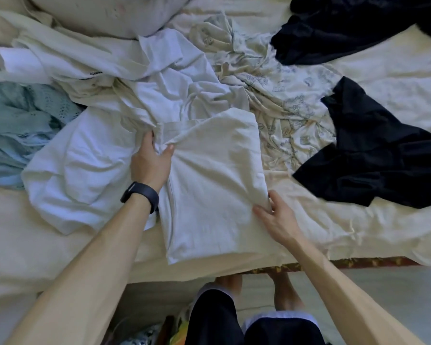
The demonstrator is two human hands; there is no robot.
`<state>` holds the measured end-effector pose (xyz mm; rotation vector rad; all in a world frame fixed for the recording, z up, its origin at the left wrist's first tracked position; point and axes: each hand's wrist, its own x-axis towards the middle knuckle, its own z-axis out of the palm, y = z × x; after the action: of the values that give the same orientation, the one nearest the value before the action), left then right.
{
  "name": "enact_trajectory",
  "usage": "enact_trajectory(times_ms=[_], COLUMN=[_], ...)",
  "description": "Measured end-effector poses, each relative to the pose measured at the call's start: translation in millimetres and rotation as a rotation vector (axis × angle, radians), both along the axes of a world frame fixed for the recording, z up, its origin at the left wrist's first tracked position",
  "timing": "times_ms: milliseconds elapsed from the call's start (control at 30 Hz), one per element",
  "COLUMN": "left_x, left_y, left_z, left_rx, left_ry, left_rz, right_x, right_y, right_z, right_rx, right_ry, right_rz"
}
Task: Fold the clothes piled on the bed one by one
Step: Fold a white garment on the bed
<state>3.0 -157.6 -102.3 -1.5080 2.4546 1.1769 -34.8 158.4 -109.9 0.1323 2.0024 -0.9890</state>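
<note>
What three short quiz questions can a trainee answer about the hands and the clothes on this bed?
1. True or false: the left hand and the right hand both grip the cream garment.
2. Which wrist wears the dark band? A) left B) right C) both
3. Fill in: the lacy garment at the far left is light ____.

Key: 1 true; 2 A; 3 blue.
</note>
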Motion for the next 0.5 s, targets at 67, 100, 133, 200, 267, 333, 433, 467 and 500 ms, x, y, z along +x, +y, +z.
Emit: enact_trajectory(times_ms=[67,100,133,200,267,333,433,467,500], left_x=[2.3,3.2,2.8,-6.4,-24.0,-43.1,-59.2,-61.4,-62.9], left_y=[15.6,23.9,32.3,47.1,59.6,71.4,86.1,88.6,89.1], left_z=[7.7,11.5,16.1,24.6,25.0,13.5,-13.8,-21.8,-28.3], left_rx=[-0.08,-0.096,-0.076,0.082,0.299,0.536,0.717,0.703,0.679], left_ry=[-0.002,0.016,0.059,0.203,0.305,0.293,0.096,0.046,0.022], left_rz=[-0.001,0.006,0.024,0.069,0.088,0.093,0.014,0.006,0.01], right_x=[-3.2,-4.9,-6.7,-10.6,-14.0,-16.2,-22.3,-26.7,-33.3], right_y=[8.9,15.2,23.4,43.7,66.4,88.0,111.6,114.1,113.2], right_z=[13.5,20.0,26.0,37.3,42.5,38.3,19.3,13.6,9.2], right_rx=[-0.012,-0.013,-0.015,-0.052,-0.078,-0.005,0.298,0.38,0.428], right_ry=[0.089,0.126,0.151,0.149,0.096,0.049,-0.07,-0.071,-0.025], right_rz=[0.002,-0.002,-0.012,-0.083,-0.148,-0.135,0.082,0.171,0.201])
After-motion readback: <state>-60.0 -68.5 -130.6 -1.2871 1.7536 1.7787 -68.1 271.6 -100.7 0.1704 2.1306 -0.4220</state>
